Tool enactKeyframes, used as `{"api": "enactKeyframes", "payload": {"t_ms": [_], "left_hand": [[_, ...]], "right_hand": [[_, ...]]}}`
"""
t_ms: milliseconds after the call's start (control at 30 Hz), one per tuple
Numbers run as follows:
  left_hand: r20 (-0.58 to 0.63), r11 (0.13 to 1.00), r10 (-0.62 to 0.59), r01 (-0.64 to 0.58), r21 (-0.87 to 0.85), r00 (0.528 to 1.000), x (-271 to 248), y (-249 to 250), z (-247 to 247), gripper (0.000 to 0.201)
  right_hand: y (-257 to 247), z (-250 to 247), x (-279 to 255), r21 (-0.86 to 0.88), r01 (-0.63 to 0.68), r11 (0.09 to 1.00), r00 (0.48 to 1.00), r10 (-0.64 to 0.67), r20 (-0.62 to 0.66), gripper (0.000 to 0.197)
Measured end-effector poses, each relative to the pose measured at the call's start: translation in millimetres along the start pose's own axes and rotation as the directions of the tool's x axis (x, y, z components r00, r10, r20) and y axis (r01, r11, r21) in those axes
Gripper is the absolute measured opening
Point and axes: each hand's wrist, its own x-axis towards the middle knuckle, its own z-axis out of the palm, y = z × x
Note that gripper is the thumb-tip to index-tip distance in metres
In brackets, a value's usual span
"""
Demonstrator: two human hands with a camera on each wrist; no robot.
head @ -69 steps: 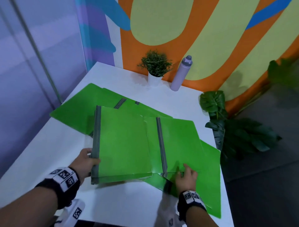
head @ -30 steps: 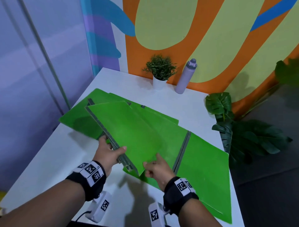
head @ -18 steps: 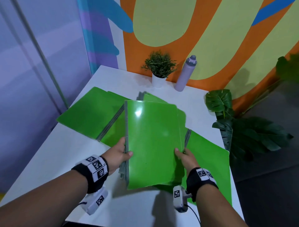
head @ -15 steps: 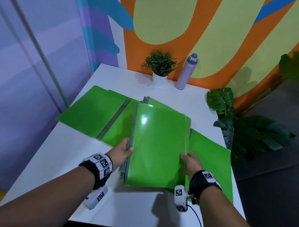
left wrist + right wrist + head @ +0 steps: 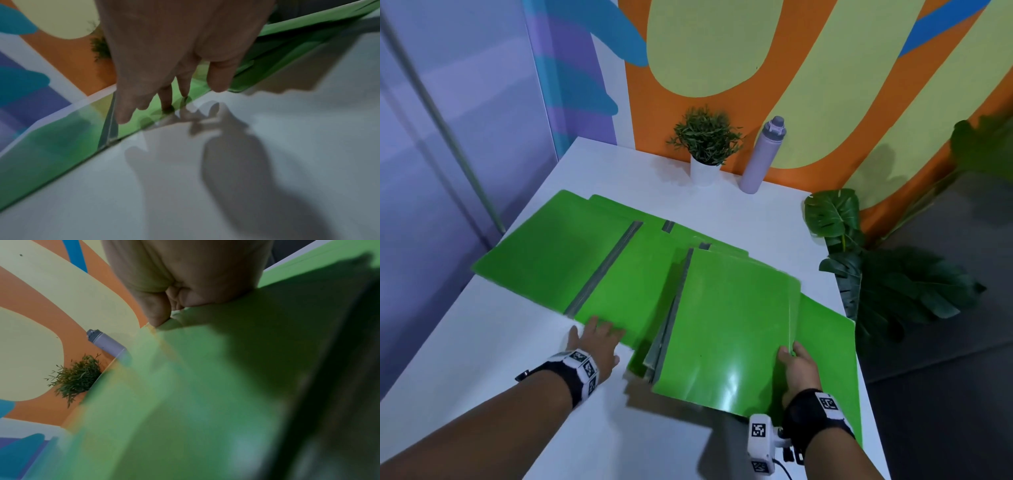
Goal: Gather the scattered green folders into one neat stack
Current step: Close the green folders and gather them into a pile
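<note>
Green glossy folders (image 5: 619, 274) with grey spines lie overlapping across the white tabletop (image 5: 482, 359); a white pot (image 5: 703, 173) at the far edge holds a small leafy plant (image 5: 705, 137). The right hand (image 5: 796, 368) pinches the near right corner of the top folder (image 5: 729, 325). The left hand (image 5: 594, 342) lies flat, fingers straight, on an open folder's near edge. A lilac bottle (image 5: 762, 156) stands beside the pot.

A white bench (image 5: 722, 212) is set against a wall painted (image 5: 808, 85) in orange, pale yellow and blue shapes. A small potted plant (image 5: 705, 144) and a lilac bottle (image 5: 762, 157) are placed at the far edge. Large-leafed plants (image 5: 887, 281) are seen on the dark floor (image 5: 945, 394) off the right edge; a lavender panel (image 5: 448, 137) is seen left.
</note>
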Motion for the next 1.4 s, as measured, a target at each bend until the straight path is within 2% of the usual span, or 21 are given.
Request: {"api": "enactKeyframes", "payload": {"t_ms": [133,200,267,333,433,567,700,767,833,867,933,967,1033,1067,1167,1300,1333,1400], "left_hand": [[-0.010,0.972,0.068,-0.069,-0.223,0.998,-20.2,6.0,9.0,0.056],[-0.101,0.935,-0.017,-0.020,-0.355,0.995,-23.2,1.3,13.2,0.051],[-0.190,0.899,-0.176,0.079,-0.430,0.966,-23.7,-8.5,19.8,0.052],[-0.183,0.867,-0.298,0.185,-0.463,0.937,-25.8,-16.7,27.3,0.059],[-0.113,0.866,-0.345,0.270,-0.421,0.932,-29.5,-22.3,36.0,0.065],[-0.020,0.838,-0.366,0.321,-0.441,0.930,-33.5,-22.1,43.8,0.061],[0.098,0.781,-0.337,0.336,-0.526,0.937,-37.0,-18.5,45.7,0.052],[0.115,0.790,-0.321,0.332,-0.515,0.940,-36.9,-15.6,43.1,0.041],[0.103,0.816,-0.315,0.325,-0.479,0.943,-35.0,-11.0,42.3,0.026],[0.093,0.822,-0.320,0.325,-0.467,0.943,-34.2,-7.4,42.7,0.025],[0.058,0.817,-0.335,0.321,-0.479,0.940,-33.9,-0.2,44.7,0.032],[0.035,0.816,-0.350,0.323,-0.479,0.936,-34.7,1.4,45.3,0.043],[0.006,0.854,-0.363,0.335,-0.398,0.932,-36.9,-1.6,46.2,0.066],[-0.008,0.878,-0.358,0.334,-0.342,0.934,-37.6,-4.6,47.1,0.070],[-0.085,0.906,-0.353,0.317,-0.280,0.932,-37.6,-16.7,47.8,0.061],[-0.170,0.892,-0.398,0.337,-0.301,0.901,-40.3,-37.6,44.8,0.043],[-0.168,0.882,-0.406,0.337,-0.330,0.898,-40.6,-40.0,44.2,0.044],[-0.121,0.858,-0.424,0.356,-0.370,0.897,-40.8,-40.4,45.4,0.064]], "right_hand": [[8.4,2.4,-1.4,0.011,-0.028,1.000,1.000,0.028,-0.010,0.054],[18.9,5.8,-1.5,0.014,-0.043,0.999,0.999,0.044,-0.029,0.054],[31.4,9.9,-3.1,0.018,-0.051,0.999,0.998,0.051,-0.033,0.054],[41.9,12.7,-5.5,0.016,-0.059,0.998,0.998,0.059,-0.038,0.054],[50.7,14.5,-9.7,-0.005,-0.078,0.997,0.997,0.078,-0.029,0.053],[57.0,15.7,-12.5,-0.043,-0.095,0.995,0.995,0.093,-0.032,0.054],[61.2,16.8,-13.4,-0.045,-0.097,0.994,0.995,0.096,-0.014,0.057],[54.1,16.4,-21.4,-0.033,-0.090,0.995,0.996,0.089,-0.005,0.057],[49.7,15.1,-24.7,-0.042,-0.072,0.997,0.997,0.073,0.001,0.057],[49.5,14.5,-24.5,-0.053,-0.059,0.997,0.998,0.059,0.003,0.057],[49.6,14.3,-25.6,-0.082,-0.038,0.996,0.999,0.039,0.003,0.058],[49.7,14.6,-27.3,-0.094,-0.032,0.995,0.999,0.032,0.001,0.059],[50.9,14.7,-28.7,-0.110,-0.020,0.994,1.000,0.020,-0.002,0.058],[51.0,14.6,-28.6,-0.123,-0.010,0.992,1.000,0.010,-0.004,0.058],[48.3,12.6,-27.3,-0.143,0.037,0.989,0.999,-0.038,-0.007,0.057],[41.9,11.2,-27.9,-0.148,0.089,0.985,0.996,-0.089,0.005,0.057],[40.6,11.1,-27.9,-0.149,0.102,0.984,0.995,-0.102,0.009,0.057],[38.9,11.8,-28.5,-0.144,0.107,0.984,0.994,-0.106,0.013,0.057]]}}
